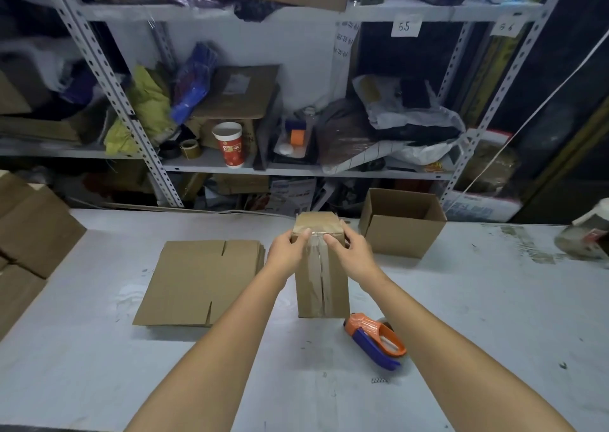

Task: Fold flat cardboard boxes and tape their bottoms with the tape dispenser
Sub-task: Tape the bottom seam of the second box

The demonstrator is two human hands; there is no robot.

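Evidently the taping step is closing out. The folded box (pixel 321 286) stands on end around the middle of the surface (pixel 461 316), with its bottom turned toward the person. A strip of tape (pixel 317 268) runs up the bottom seam and laps over the top edge.

The left hand (pixel 287 250) and right hand (pixel 352 250) grip that top edge from either side. Both sets of fingers (pixel 343 224) curl round the box's upper corners. The two thumbs lie close together on the near face and press the tape end down where it bends over the edge. Both forearms reach straight forward from the near edge, roughly parallel, wrists level.

My judgement is that the next move calls for a last rub along the tape, then setting this box aside and taking a fresh flat one.

The tape dispenser (pixel 375 339) lies on its side just beside the box's near right corner, held by no one. A stack of flat cardboard (pixel 197 283) lies just left of the box. A finished open box (pixel 402 230) sits at the far edge, to the right.
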